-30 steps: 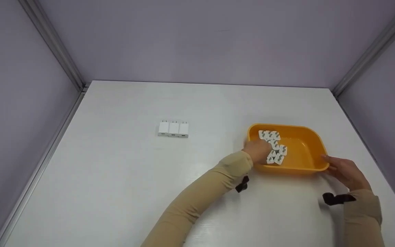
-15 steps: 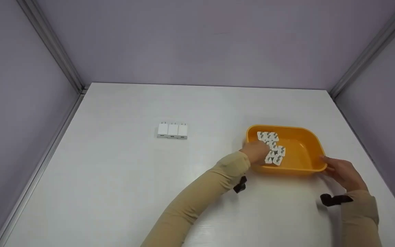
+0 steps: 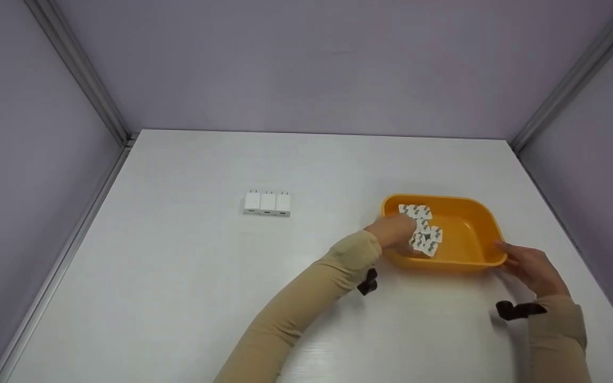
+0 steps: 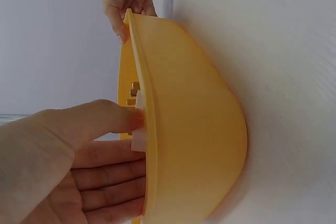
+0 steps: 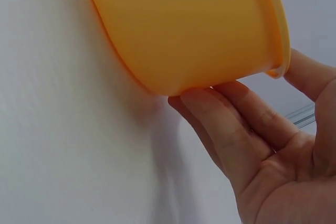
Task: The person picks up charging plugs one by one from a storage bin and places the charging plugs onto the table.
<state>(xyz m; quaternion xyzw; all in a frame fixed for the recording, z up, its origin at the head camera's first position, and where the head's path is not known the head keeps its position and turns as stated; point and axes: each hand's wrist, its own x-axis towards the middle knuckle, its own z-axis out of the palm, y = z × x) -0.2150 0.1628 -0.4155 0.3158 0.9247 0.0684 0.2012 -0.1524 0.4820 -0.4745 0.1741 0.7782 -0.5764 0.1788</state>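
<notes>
A yellow plastic bin [image 3: 466,234] sits on the right of the table, with several white phone chargers [image 3: 430,248] standing prongs-up in its left part. My left hand [image 3: 393,232] reaches over the bin's left rim. In the left wrist view its thumb and index finger pinch a white charger [image 4: 138,144] just inside the wall; the other fingers [image 4: 118,195] extend behind the rim. My right hand [image 3: 534,268] grips the bin's right front corner. The right wrist view shows the thumb at the rim and the fingers [image 5: 226,114] against the outer wall.
Left of the bin, three white chargers [image 3: 267,204] lie side by side on the white table [image 3: 179,276], prongs toward the back. Pale walls [image 3: 306,69] enclose the table at the back and both sides.
My left hand has shifted slightly left inside the bin, toward its left rim. The right hand keeps its hold on the corner, and the row of three chargers stays put.
</notes>
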